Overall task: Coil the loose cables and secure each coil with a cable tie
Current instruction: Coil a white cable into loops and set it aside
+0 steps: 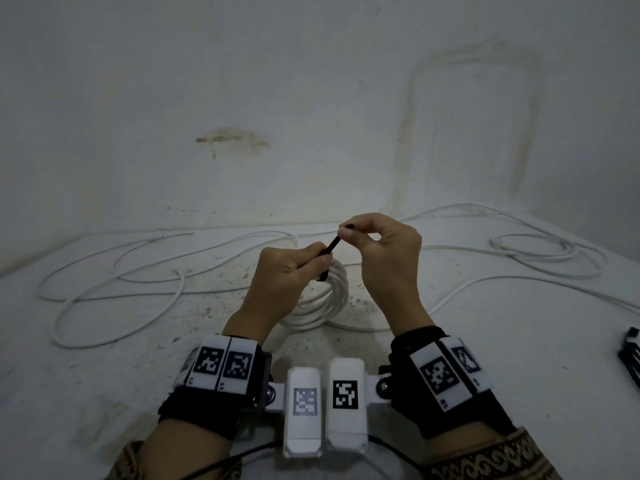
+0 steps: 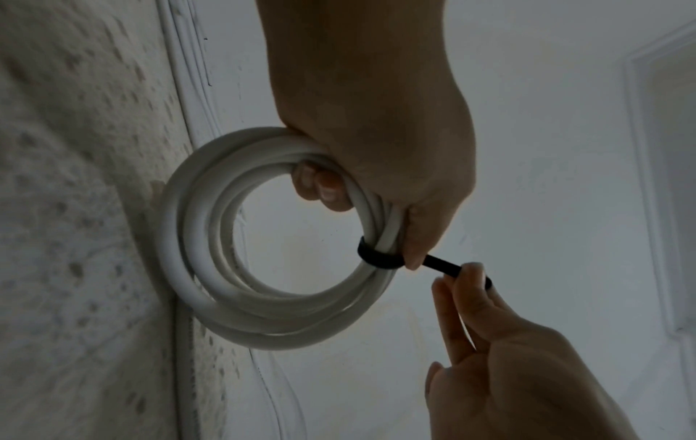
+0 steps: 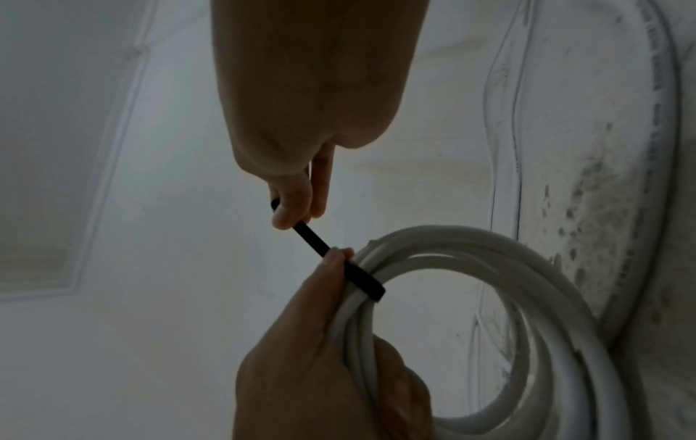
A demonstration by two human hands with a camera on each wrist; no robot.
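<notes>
A white cable coil (image 1: 325,299) (image 2: 196,268) (image 3: 527,297) of several loops is held upright above the white table. My left hand (image 1: 294,268) (image 2: 376,178) (image 3: 331,357) grips the bundle, thumb pressing where a black cable tie (image 1: 329,252) (image 2: 376,256) (image 3: 361,279) wraps round the loops. My right hand (image 1: 374,237) (image 2: 471,279) (image 3: 297,205) pinches the tie's free end between thumb and forefinger, held taut up and to the right of the coil.
Loose white cable (image 1: 138,271) sprawls across the table on the left, and more loops (image 1: 540,251) lie at the right. Spare black ties (image 1: 632,355) lie at the right edge. A stained white wall (image 1: 311,98) stands close behind the table.
</notes>
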